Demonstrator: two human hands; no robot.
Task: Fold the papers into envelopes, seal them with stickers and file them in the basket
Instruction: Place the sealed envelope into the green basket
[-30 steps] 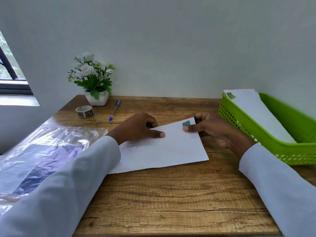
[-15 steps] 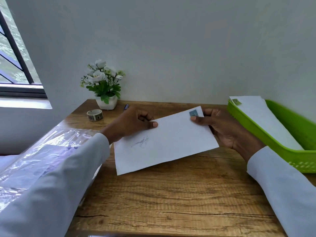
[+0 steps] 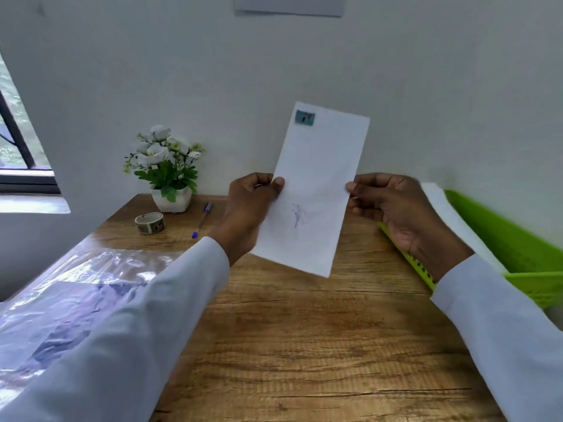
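A white folded envelope [image 3: 316, 184] stands nearly upright above the wooden table [image 3: 304, 345], with a teal sticker [image 3: 305, 117] at its top left corner and a faint pen scribble on its face. My left hand [image 3: 251, 208] pinches its left edge. My right hand [image 3: 393, 208] holds its right edge between thumb and fingers. The green basket [image 3: 518, 239] sits at the right edge of the table, with white envelopes [image 3: 451, 217] leaning inside it, partly hidden by my right hand and sleeve.
A roll of stickers [image 3: 150, 223] and a blue pen [image 3: 202, 219] lie at the back left, beside a white pot of flowers [image 3: 166, 169]. A clear plastic pack of paper [image 3: 61, 300] covers the table's left side. A wall stands close behind the table.
Both hands have lifted the envelope off the table and turned it from lying flat to standing upright. The view has tilted upward.
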